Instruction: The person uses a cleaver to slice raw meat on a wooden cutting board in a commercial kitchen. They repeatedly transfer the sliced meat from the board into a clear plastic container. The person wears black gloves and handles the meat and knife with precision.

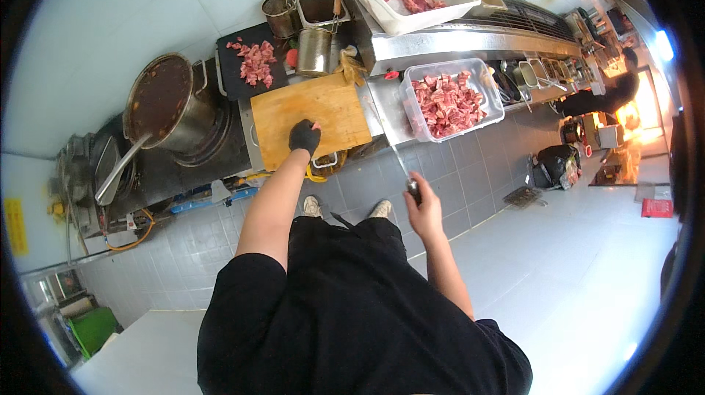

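Note:
My left hand point(304, 136), in a black glove, is on the wooden cutting board point(281, 108). A small bit of raw meat point(316, 126) shows at its fingertips. My bare right hand point(425, 212) grips a knife point(401, 162) by its dark handle, off the board's right side. Its thin blade points away from me, seen nearly edge-on. Cut raw meat point(449, 104) fills much of a clear plastic container point(497, 115) to the right. Beyond the cutting board, smaller meat pieces point(256, 62) lie on a black board point(230, 74).
A large steel pot point(190, 126) of dark liquid, with a long metal handle point(124, 165) leaning out, stands at left. A white tub point(385, 21) of larger meat cuts sits on a raised ledge. A metal strainer point(314, 52) and a crumpled glove point(349, 64) lie behind the board. Another person point(606, 92) is far right.

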